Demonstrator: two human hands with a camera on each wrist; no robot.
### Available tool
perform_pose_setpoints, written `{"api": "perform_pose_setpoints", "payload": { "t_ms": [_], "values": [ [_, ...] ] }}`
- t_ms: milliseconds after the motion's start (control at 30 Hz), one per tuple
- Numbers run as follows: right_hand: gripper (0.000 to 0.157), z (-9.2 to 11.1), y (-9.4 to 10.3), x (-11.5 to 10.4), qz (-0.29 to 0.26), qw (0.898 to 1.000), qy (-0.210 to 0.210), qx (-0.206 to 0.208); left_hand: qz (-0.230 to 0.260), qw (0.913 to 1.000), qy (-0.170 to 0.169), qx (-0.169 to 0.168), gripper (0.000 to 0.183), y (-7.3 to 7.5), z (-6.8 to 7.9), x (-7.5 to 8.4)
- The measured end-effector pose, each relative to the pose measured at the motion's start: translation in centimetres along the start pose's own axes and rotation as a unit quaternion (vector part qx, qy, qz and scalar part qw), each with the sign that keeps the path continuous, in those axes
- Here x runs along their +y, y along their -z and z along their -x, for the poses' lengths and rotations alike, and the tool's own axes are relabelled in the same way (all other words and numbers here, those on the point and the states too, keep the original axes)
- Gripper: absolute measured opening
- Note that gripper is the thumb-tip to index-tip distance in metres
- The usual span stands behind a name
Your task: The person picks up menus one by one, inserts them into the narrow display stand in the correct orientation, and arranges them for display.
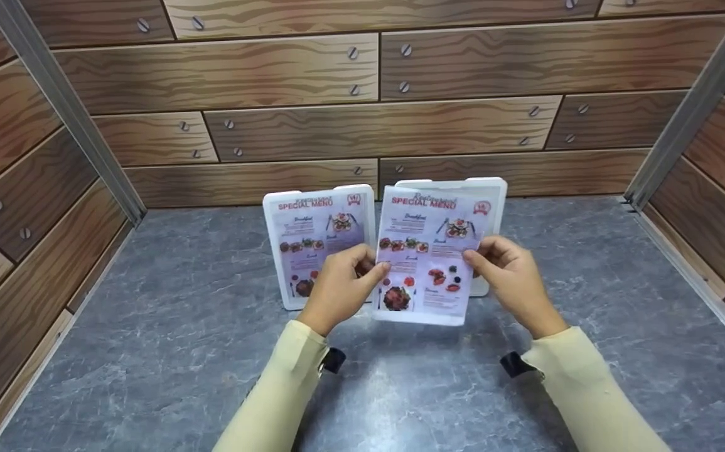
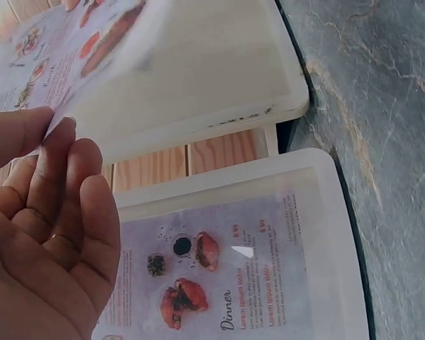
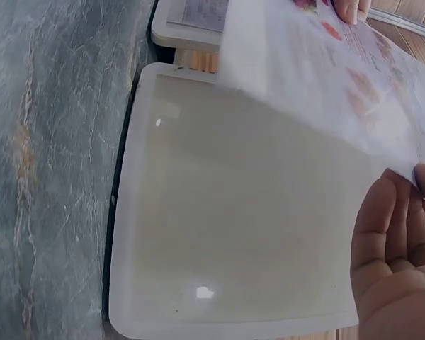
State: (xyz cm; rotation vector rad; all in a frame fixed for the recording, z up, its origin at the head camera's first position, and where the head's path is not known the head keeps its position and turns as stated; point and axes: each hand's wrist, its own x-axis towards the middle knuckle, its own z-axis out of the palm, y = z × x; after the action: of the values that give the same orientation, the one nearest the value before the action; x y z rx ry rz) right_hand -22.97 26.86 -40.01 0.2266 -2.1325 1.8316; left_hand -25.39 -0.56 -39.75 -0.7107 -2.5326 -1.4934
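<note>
A printed menu sheet (image 1: 428, 263) headed "Special Menu" is held up between both hands in the head view. My left hand (image 1: 337, 285) pinches its left edge between thumb and fingers. On the opposite edge, my right hand (image 1: 516, 279) pinches it the same way. Just behind the sheet stands a white-framed menu holder (image 1: 495, 201), partly covered by it. The right wrist view shows that holder's pale panel (image 3: 234, 205) with no print on it. To the left, a second white-framed holder (image 1: 277, 263) carries a similar menu (image 1: 293, 226), and my left hand covers part of it.
Both holders stand on a grey marble-patterned table (image 1: 167, 326). Behind them rises a wall with a wooden-plank print (image 1: 274, 75), and similar panels flank the table. Grey metal posts (image 1: 67, 107) run along the corners.
</note>
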Motion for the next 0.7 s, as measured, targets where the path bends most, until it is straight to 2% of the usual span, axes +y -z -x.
{"api": "perform_pose_setpoints", "payload": {
  "t_ms": [133,300,433,567,700],
  "values": [
    [0.012,-0.04,0.02,-0.19,0.001,1.000,0.000,0.005,-0.002,0.9999,0.006,-0.015,0.015,0.16,0.03,0.08],
    [0.013,-0.13,0.26,-0.43,-0.012,0.999,0.007,0.034,-0.026,0.9964,0.004,-0.081,0.014,0.15,0.07,0.01],
    [0.015,-0.24,0.42,-0.58,-0.018,0.999,0.015,0.049,-0.033,0.9914,-0.001,-0.127,0.021,0.04,0.09,-0.13],
    [0.017,-0.32,0.52,-0.66,-0.023,0.998,0.022,0.060,-0.040,0.9880,0.009,-0.149,0.007,0.10,0.19,-0.23],
    [0.016,-0.39,0.68,-0.58,-0.031,0.995,0.025,0.087,-0.040,0.9858,0.017,-0.162,0.012,0.14,0.25,-0.30]
  ]
}}
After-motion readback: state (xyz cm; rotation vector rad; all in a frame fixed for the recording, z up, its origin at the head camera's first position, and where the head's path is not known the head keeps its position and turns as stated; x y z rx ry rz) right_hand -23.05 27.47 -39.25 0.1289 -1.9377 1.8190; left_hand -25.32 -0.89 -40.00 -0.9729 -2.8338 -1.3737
